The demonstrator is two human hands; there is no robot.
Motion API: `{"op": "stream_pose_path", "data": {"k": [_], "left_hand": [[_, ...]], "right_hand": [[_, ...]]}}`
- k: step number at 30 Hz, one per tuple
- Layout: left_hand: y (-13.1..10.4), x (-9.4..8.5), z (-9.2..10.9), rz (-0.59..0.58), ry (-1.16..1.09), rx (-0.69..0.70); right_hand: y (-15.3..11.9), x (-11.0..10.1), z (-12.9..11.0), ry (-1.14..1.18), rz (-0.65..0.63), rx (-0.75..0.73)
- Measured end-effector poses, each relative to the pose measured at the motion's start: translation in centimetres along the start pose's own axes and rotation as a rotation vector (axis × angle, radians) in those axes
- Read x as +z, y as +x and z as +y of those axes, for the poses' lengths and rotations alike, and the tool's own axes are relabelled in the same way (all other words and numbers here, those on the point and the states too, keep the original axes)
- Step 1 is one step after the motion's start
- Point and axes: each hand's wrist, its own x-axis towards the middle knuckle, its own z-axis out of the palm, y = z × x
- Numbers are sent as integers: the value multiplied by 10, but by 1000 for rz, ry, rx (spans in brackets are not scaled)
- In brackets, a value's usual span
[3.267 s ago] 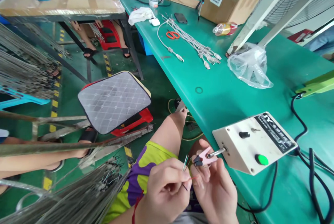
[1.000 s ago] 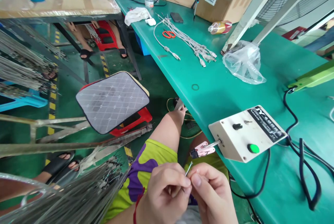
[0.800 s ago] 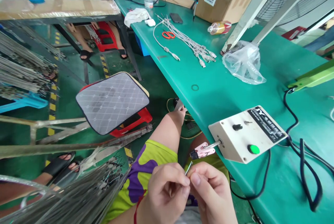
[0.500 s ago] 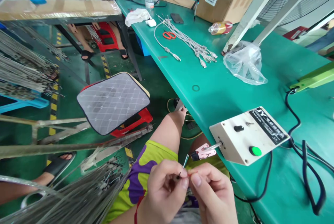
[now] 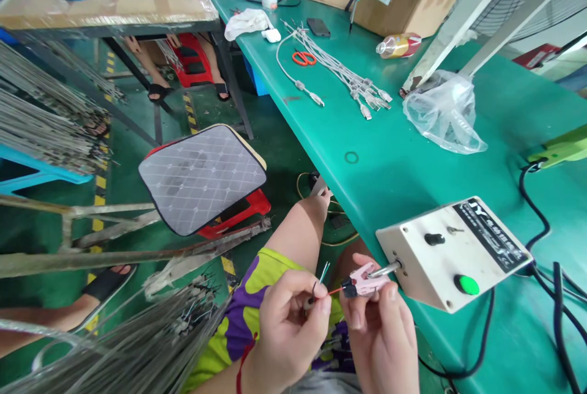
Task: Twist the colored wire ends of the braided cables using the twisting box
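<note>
My left hand [image 5: 293,314] is closed in a pinch on the end of a cable with thin wires [image 5: 323,273] fanned out above the fingertips. From that pinch a red wire [image 5: 335,291] runs across to the dark tip of a pink clip [image 5: 367,281]. My right hand [image 5: 378,327] has its fingers closed around this clip. A metal shaft [image 5: 385,270] joins the clip to a cream control box [image 5: 454,253] with a black knob and a green button. Where the wire meets the clip, its end is hidden.
White USB cables [image 5: 339,70] lie on the green table [image 5: 367,186], near orange-handled scissors [image 5: 304,59] and a phone [image 5: 318,27]. A plastic bag [image 5: 443,112] sits by a metal post. Grey cable bundles [image 5: 142,339] are at lower left, beside a cushioned stool [image 5: 204,177].
My right hand has left the wires and moved up and right to the pink clip. The red wire now stretches from my left hand to the clip's tip.
</note>
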Motion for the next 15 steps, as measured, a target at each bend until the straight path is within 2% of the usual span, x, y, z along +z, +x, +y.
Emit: {"op": "stream_pose_path", "data": {"k": [6,9,15], "left_hand": [[-1,2,-5,-32,-53,-78],[-3,3,-9,-40,-72,-114],[-2,4,-11,-28,-84,-84]], "right_hand": [[2,8,-3,25,56,-47],[2,8,-3,10,68,-23],[4,1,-1,-8,39,14]]}}
